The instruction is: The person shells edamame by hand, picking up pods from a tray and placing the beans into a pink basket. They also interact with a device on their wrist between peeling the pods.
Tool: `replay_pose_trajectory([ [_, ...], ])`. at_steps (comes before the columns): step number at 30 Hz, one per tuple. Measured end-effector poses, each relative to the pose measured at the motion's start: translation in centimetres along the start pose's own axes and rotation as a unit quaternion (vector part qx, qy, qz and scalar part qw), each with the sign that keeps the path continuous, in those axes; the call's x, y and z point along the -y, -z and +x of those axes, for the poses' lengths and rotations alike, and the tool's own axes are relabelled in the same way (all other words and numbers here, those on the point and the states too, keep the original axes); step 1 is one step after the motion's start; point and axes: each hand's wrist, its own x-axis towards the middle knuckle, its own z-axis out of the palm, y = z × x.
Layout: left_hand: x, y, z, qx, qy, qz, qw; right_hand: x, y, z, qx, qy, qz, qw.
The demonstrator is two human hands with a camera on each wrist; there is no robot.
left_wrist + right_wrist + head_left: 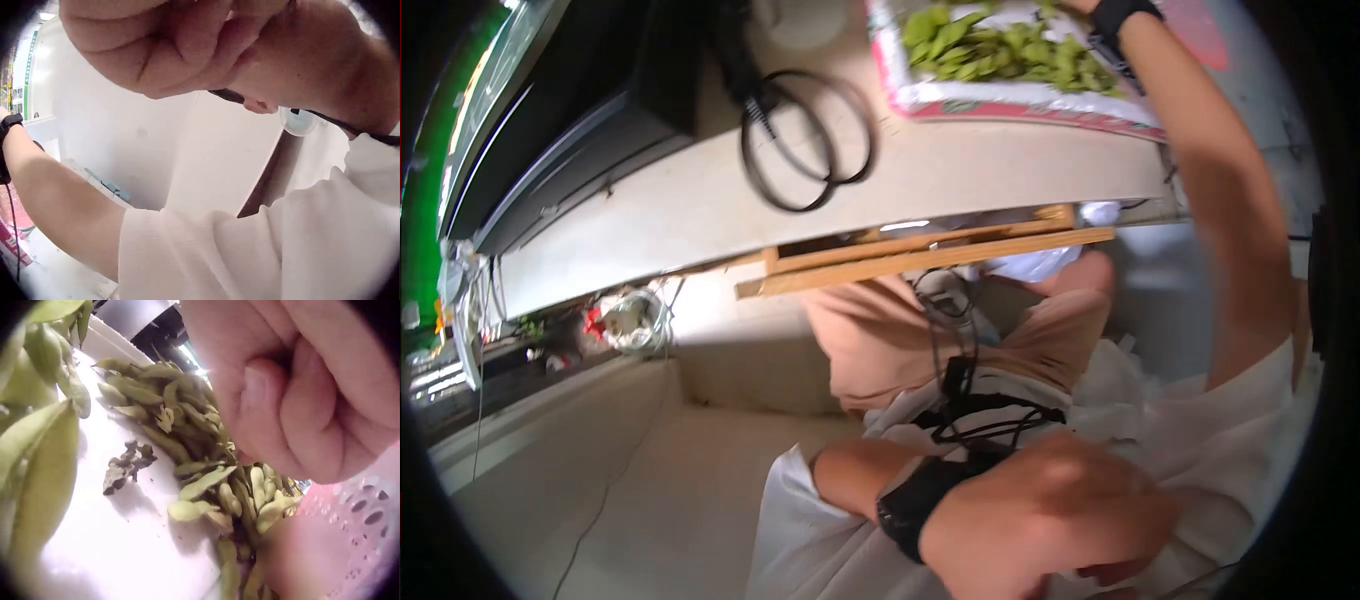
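Observation:
In the head view my left hand (1050,515) is raised close to the camera, its fingers bent. The left wrist view shows the same hand (181,44) with fingers folded toward the palm and nothing visible in them. At the top edge of the head view, my right hand (1082,5) is partly cut off beside green pods (1000,50) on a pink-edged white tray (1020,110). Seen from the right wrist, curled fingers of my right hand (300,394) are over a heap of pods (181,419); no held item shows. A dark shrivelled scrap (128,467) lies left of the heap.
A pink perforated basket (362,506) stands beside the pods. A looped black cable (830,185) and a black device (580,130) lie on the table (960,170). Below its edge is a wooden frame (930,262); cords (960,375) hang near the lap.

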Motion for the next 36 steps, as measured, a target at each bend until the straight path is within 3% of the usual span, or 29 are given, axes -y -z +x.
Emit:
replay_pose_trajectory([
  [1, 0.4, -0.4, -0.7, -0.024, 0.01, -0.033, 0.999, 0.4, 1.4, -0.6, -0.006, -0.056, 0.096, 0.994],
  [2, 0.5, -0.4, -0.9, -0.051, 0.027, -0.06, 0.997, 1.0, 2.5, -1.1, -0.047, -0.192, 0.262, 0.945],
  [4, 0.5, 0.1, -0.8, -0.033, 0.044, -0.061, 0.997, 0.9, 5.0, -2.9, -0.061, -0.165, 0.303, 0.937],
  [6, 1.9, 0.6, -2.1, -0.029, 0.079, -0.132, 0.988, 0.8, 8.1, -5.2, -0.074, -0.209, 0.305, 0.926],
  [8, 1.9, 1.6, -3.3, -0.027, 0.177, -0.057, 0.982, 0.5, 11.0, -8.0, -0.159, -0.204, 0.339, 0.904],
  [10, 3.7, 1.6, -5.4, -0.089, 0.229, -0.028, 0.969, -0.5, 9.5, -10.7, -0.229, -0.173, 0.384, 0.878],
  [12, 4.9, 2.3, -6.2, -0.12, 0.285, -0.006, 0.951, 0.1, 12.1, -15.2, -0.19, -0.142, 0.543, 0.805],
  [13, 5.0, 2.1, -6.2, -0.173, 0.332, -0.035, 0.927, 0.5, 13.0, -17.5, -0.144, -0.12, 0.583, 0.79],
  [16, 6.6, 3.0, -6.9, -0.191, 0.388, -0.068, 0.899, 3.0, 13.6, -24.2, -0.035, -0.024, 0.686, 0.727],
  [18, 8.3, 2.9, -7.0, -0.185, 0.416, -0.122, 0.882, 6.3, 12.4, -28.4, -0.114, 0.058, 0.62, 0.774],
  [19, 8.7, 2.9, -6.9, -0.17, 0.435, -0.143, 0.873, 7.1, 12.0, -29.7, -0.11, 0.048, 0.628, 0.769],
  [21, 9.4, 2.4, -6.6, -0.159, 0.463, -0.19, 0.851, 8.1, 11.2, -31.7, -0.068, 0.058, 0.551, 0.83],
  [25, 11.0, 1.5, -7.0, -0.167, 0.494, -0.163, 0.837, 10.3, 8.8, -34.2, -0.131, 0.006, 0.529, 0.838],
  [28, 11.6, 0.7, -7.2, -0.196, 0.498, -0.09, 0.84, 11.3, 8.3, -35.1, -0.133, -0.144, 0.62, 0.759],
  [30, 11.9, 0.1, -7.0, -0.211, 0.498, -0.062, 0.839, 12.1, 7.7, -36.4, -0.083, -0.176, 0.661, 0.725],
  [32, 12.1, -0.4, -6.8, -0.21, 0.462, 0.028, 0.861, 14.4, 6.2, -37.3, -0.032, -0.268, 0.779, 0.565],
  [33, 12.3, -0.5, -6.8, -0.202, 0.458, 0.042, 0.864, 14.9, 6.4, -37.1, -0.009, -0.258, 0.827, 0.499],
  [34, 12.5, -0.6, -6.9, -0.201, 0.462, 0.043, 0.863, 15.5, 6.3, -36.9, -0.009, -0.26, 0.828, 0.496],
  [36, 12.8, -0.9, -7.4, -0.182, 0.442, 0.083, 0.874, 17.0, 5.8, -36.4, -0.035, -0.252, 0.907, 0.336],
])
